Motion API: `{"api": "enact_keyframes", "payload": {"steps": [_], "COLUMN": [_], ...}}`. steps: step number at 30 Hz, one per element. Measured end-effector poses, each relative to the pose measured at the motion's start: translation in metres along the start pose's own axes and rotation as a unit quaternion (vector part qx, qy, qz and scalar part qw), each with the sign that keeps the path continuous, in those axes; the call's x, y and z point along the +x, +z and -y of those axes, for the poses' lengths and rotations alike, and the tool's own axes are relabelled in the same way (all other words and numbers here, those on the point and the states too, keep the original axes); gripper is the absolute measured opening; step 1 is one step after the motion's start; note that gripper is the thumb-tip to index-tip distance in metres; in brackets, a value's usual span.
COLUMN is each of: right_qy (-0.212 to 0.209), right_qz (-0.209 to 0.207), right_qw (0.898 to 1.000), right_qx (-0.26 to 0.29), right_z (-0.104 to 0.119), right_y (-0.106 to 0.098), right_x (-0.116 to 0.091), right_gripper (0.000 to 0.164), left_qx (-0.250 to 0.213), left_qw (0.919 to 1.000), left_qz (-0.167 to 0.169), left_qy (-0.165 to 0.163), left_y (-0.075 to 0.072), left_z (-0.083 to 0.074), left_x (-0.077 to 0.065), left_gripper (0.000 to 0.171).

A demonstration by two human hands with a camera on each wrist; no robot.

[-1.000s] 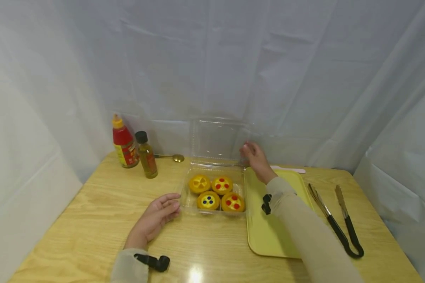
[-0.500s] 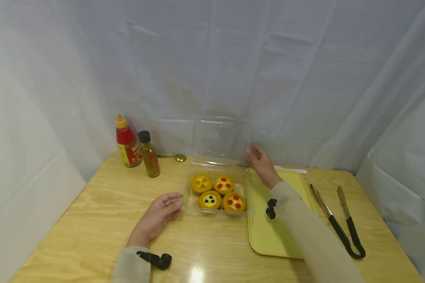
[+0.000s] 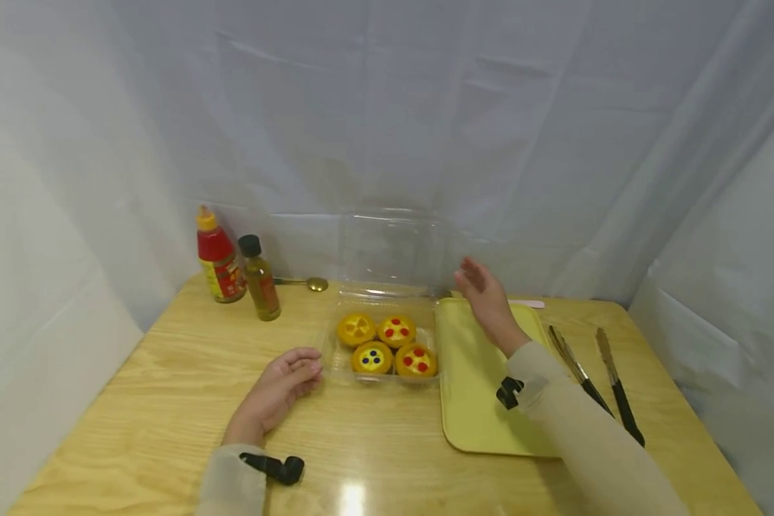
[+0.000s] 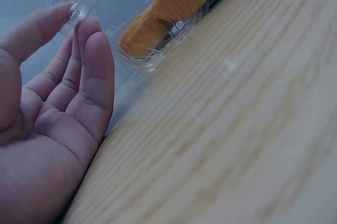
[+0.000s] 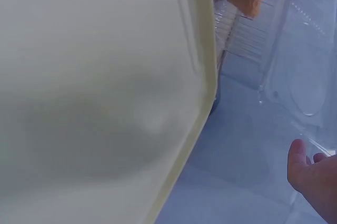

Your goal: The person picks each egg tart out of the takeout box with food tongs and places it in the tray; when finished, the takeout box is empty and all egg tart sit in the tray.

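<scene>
A clear plastic clamshell container (image 3: 382, 380) sits mid-table, its lid (image 3: 390, 247) standing upright at the back. Inside are several toy tarts (image 3: 372, 357) with yellow centres and red or dark blue dots. My left hand (image 3: 277, 390) pinches the container's left rim near the front corner, thumb above and fingers close under it; some fingertips are hidden in the left wrist view. To the right of the lid, my right hand (image 3: 488, 301) hovers above the far end of the yellow tray (image 3: 477, 401), fingers loosely bent, holding nothing.
At the back left stand a red sauce bottle (image 3: 219, 258) and an oil bottle (image 3: 260, 279), with a gold spoon (image 3: 317, 284) beside them. Black-handled tongs (image 3: 580, 373), partly behind the right sleeve, lie right of the tray. A pale pink handle (image 3: 529, 304) lies behind it.
My right hand has let go of the lid's right edge and moved right, away from it. The lid stays upright. My left hand keeps its place at the container.
</scene>
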State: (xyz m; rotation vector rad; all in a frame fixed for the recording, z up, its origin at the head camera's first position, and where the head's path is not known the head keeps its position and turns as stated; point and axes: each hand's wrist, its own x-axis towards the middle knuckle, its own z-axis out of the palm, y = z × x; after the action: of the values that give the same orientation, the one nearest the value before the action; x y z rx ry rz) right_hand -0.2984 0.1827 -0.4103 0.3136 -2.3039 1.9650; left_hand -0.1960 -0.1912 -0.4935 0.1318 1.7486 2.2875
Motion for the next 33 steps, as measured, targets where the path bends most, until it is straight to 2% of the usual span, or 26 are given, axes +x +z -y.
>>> {"api": "enact_keyframes", "payload": {"steps": [6, 12, 16, 20, 26, 33], "right_qy": [-0.045, -0.073, -0.095, -0.120, -0.116, -0.079], "right_qz": [0.011, 0.047, 0.067, 0.093, 0.104, 0.066], "right_qw": [0.999, 0.995, 0.989, 0.979, 0.970, 0.969], "right_qx": [-0.023, -0.052, -0.087, -0.135, -0.187, -0.224], "right_z": [0.016, 0.028, 0.036, 0.034, 0.022, 0.005], "right_y": [-0.013, -0.023, -0.028, -0.040, -0.066, -0.099], "right_x": [-0.018, -0.044, -0.064, -0.085, -0.117, -0.138], "right_gripper": [0.060, 0.058, 0.056, 0.055, 0.058, 0.059], "left_qx": [0.000, 0.007, 0.014, 0.020, 0.023, 0.022], "left_qw": [1.0000, 0.9999, 0.9999, 0.9998, 0.9997, 0.9997], "left_qz": [-0.002, -0.001, 0.003, 0.003, -0.005, 0.000], "left_qy": [0.002, 0.008, 0.009, 0.004, -0.009, -0.012], "left_y": [-0.001, -0.002, -0.003, -0.003, -0.001, -0.002], "left_z": [-0.001, -0.001, -0.001, 0.001, 0.002, 0.000], "left_x": [0.002, 0.004, 0.004, 0.004, 0.003, 0.000], "left_gripper": [0.021, 0.009, 0.008, 0.008, 0.011, 0.013]}}
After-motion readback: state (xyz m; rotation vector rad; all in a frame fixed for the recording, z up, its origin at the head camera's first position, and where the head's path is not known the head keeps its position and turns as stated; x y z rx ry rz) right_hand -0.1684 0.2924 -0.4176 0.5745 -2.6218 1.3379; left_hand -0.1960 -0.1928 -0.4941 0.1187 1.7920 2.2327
